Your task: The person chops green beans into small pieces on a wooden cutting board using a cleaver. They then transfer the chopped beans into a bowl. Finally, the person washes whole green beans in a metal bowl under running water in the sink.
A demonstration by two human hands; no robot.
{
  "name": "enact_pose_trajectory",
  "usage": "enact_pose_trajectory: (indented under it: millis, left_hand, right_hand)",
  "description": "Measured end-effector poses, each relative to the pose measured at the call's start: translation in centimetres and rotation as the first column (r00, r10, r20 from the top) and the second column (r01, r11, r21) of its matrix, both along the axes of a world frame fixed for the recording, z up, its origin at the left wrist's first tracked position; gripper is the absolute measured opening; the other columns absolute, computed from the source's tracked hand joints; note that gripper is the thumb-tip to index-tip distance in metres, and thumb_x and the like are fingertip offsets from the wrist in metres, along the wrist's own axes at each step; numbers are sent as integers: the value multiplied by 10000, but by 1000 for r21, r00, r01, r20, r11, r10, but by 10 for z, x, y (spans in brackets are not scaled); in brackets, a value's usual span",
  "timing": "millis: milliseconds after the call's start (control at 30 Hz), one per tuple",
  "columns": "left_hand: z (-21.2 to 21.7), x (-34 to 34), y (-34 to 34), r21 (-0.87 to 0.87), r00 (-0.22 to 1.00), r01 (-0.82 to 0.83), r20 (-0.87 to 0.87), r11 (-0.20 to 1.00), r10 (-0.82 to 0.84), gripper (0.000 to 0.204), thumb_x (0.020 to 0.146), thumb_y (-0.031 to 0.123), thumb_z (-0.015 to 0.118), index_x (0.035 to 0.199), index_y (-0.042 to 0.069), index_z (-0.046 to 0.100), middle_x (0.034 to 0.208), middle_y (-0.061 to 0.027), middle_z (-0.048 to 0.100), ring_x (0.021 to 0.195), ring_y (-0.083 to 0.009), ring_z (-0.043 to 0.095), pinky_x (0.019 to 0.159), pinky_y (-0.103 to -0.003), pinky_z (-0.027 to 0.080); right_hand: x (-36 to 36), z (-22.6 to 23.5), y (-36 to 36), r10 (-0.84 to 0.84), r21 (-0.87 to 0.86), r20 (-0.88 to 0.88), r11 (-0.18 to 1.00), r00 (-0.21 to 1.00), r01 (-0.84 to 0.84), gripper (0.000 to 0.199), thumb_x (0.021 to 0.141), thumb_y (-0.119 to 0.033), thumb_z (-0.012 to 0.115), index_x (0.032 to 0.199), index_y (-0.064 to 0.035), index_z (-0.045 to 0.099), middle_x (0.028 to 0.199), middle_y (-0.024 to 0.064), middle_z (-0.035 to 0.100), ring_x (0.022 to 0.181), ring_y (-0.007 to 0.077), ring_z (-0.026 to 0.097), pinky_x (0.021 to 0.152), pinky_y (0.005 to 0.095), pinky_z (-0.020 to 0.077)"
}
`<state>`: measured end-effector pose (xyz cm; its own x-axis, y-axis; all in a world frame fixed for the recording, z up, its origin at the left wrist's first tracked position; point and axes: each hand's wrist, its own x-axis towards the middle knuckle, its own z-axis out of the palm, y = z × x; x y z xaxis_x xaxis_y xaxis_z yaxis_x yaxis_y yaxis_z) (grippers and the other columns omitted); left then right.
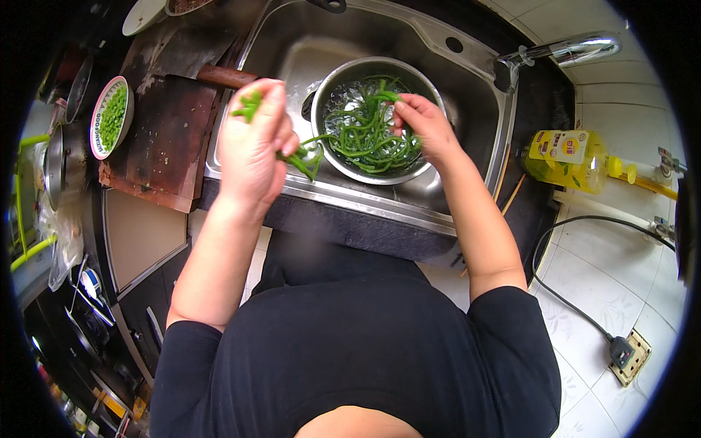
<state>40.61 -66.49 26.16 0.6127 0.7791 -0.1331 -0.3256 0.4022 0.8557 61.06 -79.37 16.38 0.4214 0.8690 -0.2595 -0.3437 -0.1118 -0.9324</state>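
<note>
My left hand is closed around a bunch of long green beans. Their ends stick out above the fingers and below the palm, by the sink's left side. Inside the sink stands a round steel basin with water and a tangle of long green beans. Over the basin's right half, my right hand pinches the top of some beans between thumb and fingers. Left of my left hand, a cleaver with a wooden handle lies on a dark wooden chopping board.
A bowl of chopped green pieces sits at the board's left edge. The chrome tap reaches in from the right. A bottle of yellow liquid and wooden chopsticks lie right of the sink. Pans stand far left.
</note>
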Motion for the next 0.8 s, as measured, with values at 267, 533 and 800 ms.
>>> enact_pose_trajectory:
  millis: [267, 533, 800]
  left_hand:
    - [-35, 30, -33, -133, 946, 287, -116, 949, -303, 143, 895, 167, 535, 986, 57, 540, 593, 58, 373, 451, -29, 301, 420, -194, 271]
    - [-49, 31, -47, 598, 912, 403, -327, 692, -249, 351, 740, -32, 645, 1072, 39, 559, 688, 56, 432, 608, -22, 388, 547, -166, 314]
    - [-57, 30, -38, 461, 970, 238, -152, 855, -188, 312, 751, 30, 691, 1038, 26, 567, 900, 15, 559, 738, -37, 463, 667, -158, 394]
  right_hand:
    - [-5, 62, -17, -16, 299, -362, 945, 932, 132, 185, 909, -158, 480, 1008, -10, 530, 743, 51, 553, 688, 154, 548, 698, 305, 484]
    - [-9, 52, -14, -83, 115, -868, 925, 489, 363, 180, 919, -110, 403, 963, 26, 512, 1004, 194, 577, 997, 332, 557, 910, 467, 455]
    - [-30, 43, -12, 64, 189, -922, 935, 381, 300, 208, 930, -127, 380, 984, 37, 496, 1009, 190, 570, 1006, 325, 557, 910, 464, 455]
